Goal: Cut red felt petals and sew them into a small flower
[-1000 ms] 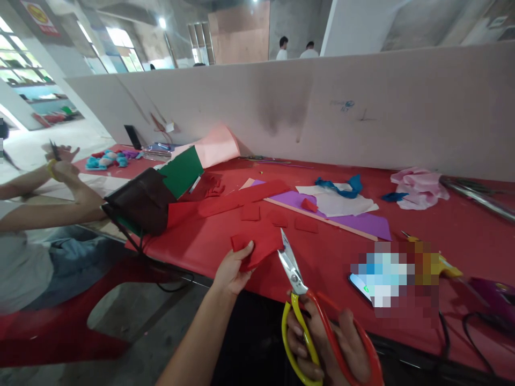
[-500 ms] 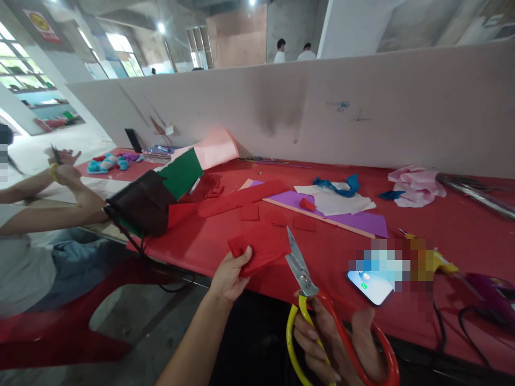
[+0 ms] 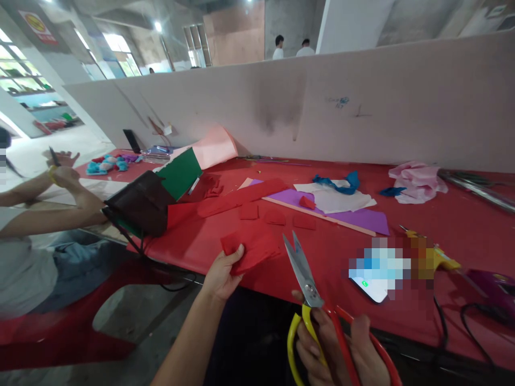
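Note:
My left hand (image 3: pixel 223 271) pinches a piece of red fabric (image 3: pixel 255 249) between thumb and fingers, just above the table's front edge. In my right hand (image 3: pixel 333 343) is a pair of scissors (image 3: pixel 308 284) with one yellow and one red handle. Their blades are slightly parted, point away from me and stand a little right of the fabric, apart from it. Small cut red pieces (image 3: pixel 276 216) lie on the table beyond my hands. A long red strip (image 3: pixel 241 198) stretches behind them.
A lit phone (image 3: pixel 370 284) lies right of the scissors, near a yellow-handled tool (image 3: pixel 444 259). Purple sheet (image 3: pixel 362 222) and white cloth (image 3: pixel 336 199) lie farther back. A brown bag (image 3: pixel 140 202) stands left. A co-worker's hands (image 3: pixel 64 166) hold scissors at far left.
My left hand and the red fabric have shifted slightly left, away from the scissors. The scissor blades have opened a little, and my right hand has dropped slightly.

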The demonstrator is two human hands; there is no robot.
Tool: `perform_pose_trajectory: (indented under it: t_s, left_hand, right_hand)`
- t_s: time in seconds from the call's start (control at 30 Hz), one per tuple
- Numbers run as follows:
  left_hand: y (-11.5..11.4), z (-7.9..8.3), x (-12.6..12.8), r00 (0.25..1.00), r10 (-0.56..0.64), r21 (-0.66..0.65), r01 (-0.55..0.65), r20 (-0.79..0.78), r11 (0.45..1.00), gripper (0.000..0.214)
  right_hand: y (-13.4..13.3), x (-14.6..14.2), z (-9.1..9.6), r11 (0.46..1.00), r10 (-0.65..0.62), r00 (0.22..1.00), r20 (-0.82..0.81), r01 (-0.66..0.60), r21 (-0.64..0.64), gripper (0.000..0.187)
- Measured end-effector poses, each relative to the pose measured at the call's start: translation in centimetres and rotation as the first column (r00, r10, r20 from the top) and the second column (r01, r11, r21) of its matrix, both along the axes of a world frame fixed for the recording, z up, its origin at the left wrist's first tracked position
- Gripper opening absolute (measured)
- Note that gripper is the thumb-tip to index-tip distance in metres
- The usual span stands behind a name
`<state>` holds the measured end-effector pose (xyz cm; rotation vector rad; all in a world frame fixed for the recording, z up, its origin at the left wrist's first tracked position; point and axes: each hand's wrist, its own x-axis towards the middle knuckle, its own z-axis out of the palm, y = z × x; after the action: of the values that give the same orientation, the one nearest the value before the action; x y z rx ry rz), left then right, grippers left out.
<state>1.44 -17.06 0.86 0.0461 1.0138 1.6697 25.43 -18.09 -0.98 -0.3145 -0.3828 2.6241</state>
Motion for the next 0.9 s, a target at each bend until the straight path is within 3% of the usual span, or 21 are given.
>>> perform_pose_trajectory:
  t_s: [0.2, 0.37, 0.6, 0.9]
  left_hand:
    - [0.4, -0.5, -1.0, 0.989, 0.025, -0.092, -0.012, 0.147, 0.996, 0.007]
    - [1.1, -0.6, -1.4, 0.953, 0.081, -0.175, -0.031, 0.292, 0.984, 0.009]
    - [1.2, -0.5, -1.0, 0.950, 0.107, -0.223, -0.041, 0.293, 0.974, 0.010]
    - [0.7, -0.1, -0.6, 0.962, 0.027, -0.160, 0.018, 0.273, 0.987, 0.007]
  right_hand:
    - [-1.0, 0.8, 0.0, 1.000, 0.027, 0.993, 0.118, -0.028, 0.008, 0.088]
    - [-1.6, 0.8, 0.6, 0.999, 0.032, 0.979, 0.200, -0.038, 0.022, 0.092]
    - [-1.4, -0.4, 0.4, 0.997, 0.066, 0.981, 0.184, -0.073, 0.034, 0.082]
    - [-0.9, -0.5, -0.7, 0.995, 0.096, 0.985, 0.141, -0.097, 0.001, 0.079]
